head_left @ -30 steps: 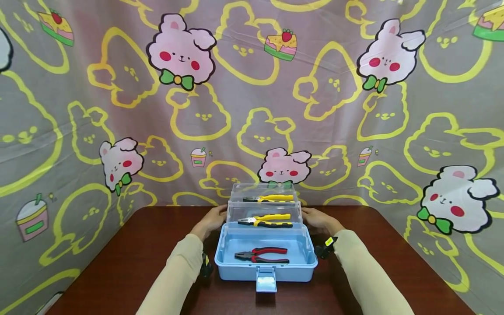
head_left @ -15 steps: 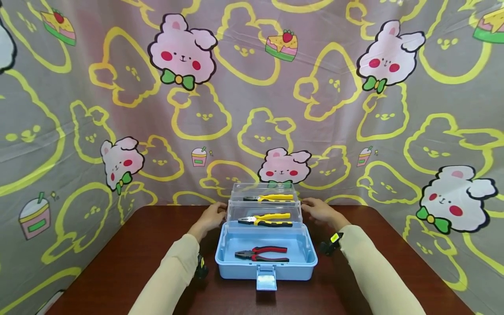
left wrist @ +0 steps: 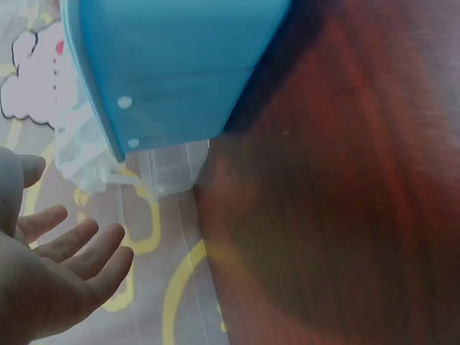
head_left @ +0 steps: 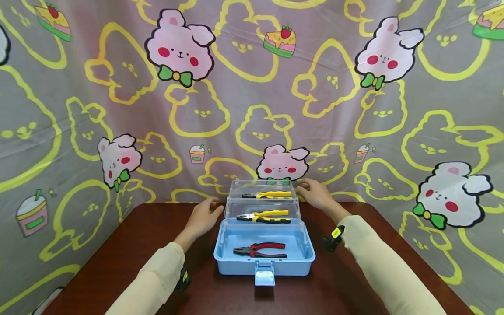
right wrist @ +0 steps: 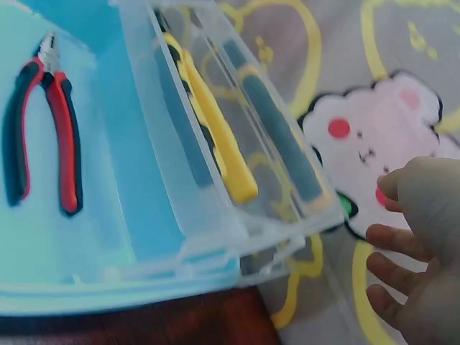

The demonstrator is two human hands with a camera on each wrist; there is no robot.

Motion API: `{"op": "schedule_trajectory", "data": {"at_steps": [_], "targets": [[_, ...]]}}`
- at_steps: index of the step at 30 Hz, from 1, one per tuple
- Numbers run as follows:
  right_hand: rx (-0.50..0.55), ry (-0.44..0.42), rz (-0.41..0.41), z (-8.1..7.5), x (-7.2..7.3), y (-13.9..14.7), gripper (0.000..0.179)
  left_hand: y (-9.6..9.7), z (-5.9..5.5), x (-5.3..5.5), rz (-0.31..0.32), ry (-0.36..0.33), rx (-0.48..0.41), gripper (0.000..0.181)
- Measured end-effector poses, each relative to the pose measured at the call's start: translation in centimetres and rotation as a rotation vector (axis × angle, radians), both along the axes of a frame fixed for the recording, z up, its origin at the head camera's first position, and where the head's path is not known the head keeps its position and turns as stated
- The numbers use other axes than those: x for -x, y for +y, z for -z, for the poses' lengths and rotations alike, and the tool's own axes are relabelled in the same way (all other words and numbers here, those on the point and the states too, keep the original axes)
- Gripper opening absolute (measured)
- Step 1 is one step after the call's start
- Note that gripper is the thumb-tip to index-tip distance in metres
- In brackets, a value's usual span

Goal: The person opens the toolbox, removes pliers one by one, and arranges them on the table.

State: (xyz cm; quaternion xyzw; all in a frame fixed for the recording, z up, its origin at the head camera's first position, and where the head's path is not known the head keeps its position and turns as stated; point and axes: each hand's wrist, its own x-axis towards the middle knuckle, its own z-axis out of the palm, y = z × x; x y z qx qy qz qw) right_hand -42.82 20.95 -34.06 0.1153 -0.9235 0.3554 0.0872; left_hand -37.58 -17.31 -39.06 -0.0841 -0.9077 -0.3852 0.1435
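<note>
A blue toolbox [head_left: 264,267] stands unfolded on the table, its front latch [head_left: 264,278] hanging down. Red-and-black pliers [head_left: 260,250] lie in its base. Behind and above, two clear stepped trays [head_left: 232,205] each hold yellow-and-black pliers; one pair [head_left: 264,216] is in the lower tray, the other [head_left: 267,194] in the upper. Left of the trays, my left hand [head_left: 201,217] has loosely extended fingers and holds nothing. My right hand [head_left: 317,195] is off the upper tray's right end. In the right wrist view, a gap separates its relaxed fingers [right wrist: 392,241] from the tray.
The dark wooden table [head_left: 157,245] ends at a patterned curtain [head_left: 220,144], which hangs close behind the trays and along both sides. A black wrist camera is strapped to each forearm.
Both hands have left the sides of the trays. The left hand moved outward and toward the person; the right rose and moved slightly back. The toolbox and pliers stay in place.
</note>
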Motion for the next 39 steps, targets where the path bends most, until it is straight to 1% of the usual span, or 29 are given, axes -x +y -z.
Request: {"op": "schedule_trajectory", "data": {"at_steps": [2,5,9,11,14,18,21,24,27,29,31,33,36,39], "targets": [[-0.034,0.051,-0.018,-0.5,-0.3,-0.8,0.043,0.0,-0.1,-0.9,0.004,0.030,0.021,0.049],[-0.087,0.125,-0.057,-1.0,-0.8,-1.9,0.041,0.1,-0.1,-2.6,0.028,0.043,0.048,0.058],[-0.140,0.204,-0.136,-1.2,-1.4,-3.3,0.038,0.5,0.1,-5.1,0.073,0.028,0.098,0.082],[-0.153,0.228,-0.187,-1.3,-1.6,-4.0,0.038,0.8,0.3,-6.3,0.086,0.021,0.120,0.095],[-0.177,0.248,-0.232,-1.3,-1.8,-4.9,0.040,1.2,0.5,-7.8,0.096,-0.004,0.140,0.111],[-0.232,0.244,-0.247,-0.6,-1.9,-6.0,0.043,1.8,1.2,-8.9,0.109,-0.037,0.148,0.122],[-0.273,0.213,-0.250,0.1,-1.7,-6.6,0.046,2.0,2.0,-9.2,0.108,-0.057,0.138,0.122],[-0.293,0.176,-0.250,0.6,-1.7,-7.0,0.050,2.1,2.7,-9.1,0.123,-0.056,0.102,0.116],[-0.303,0.145,-0.247,0.9,-1.6,-7.2,0.051,2.2,3.2,-8.8,0.170,-0.058,0.050,0.110],[-0.328,0.125,-0.248,1.1,-1.6,-7.3,0.050,2.2,3.5,-8.6,0.204,-0.085,0.007,0.110],[-0.358,0.104,-0.247,1.1,-1.5,-7.5,0.048,2.2,3.6,-8.4,0.233,-0.119,-0.030,0.111],[-0.394,0.102,-0.243,1.2,-1.5,-7.7,0.045,2.2,3.6,-8.3,0.245,-0.158,-0.063,0.113],[-0.429,0.106,-0.232,1.1,-1.5,-8.0,0.040,2.3,3.5,-8.2,0.240,-0.196,-0.092,0.115],[-0.439,0.119,-0.235,1.1,-1.2,-8.1,0.035,2.3,3.3,-8.3,0.228,-0.214,-0.103,0.116]]}}
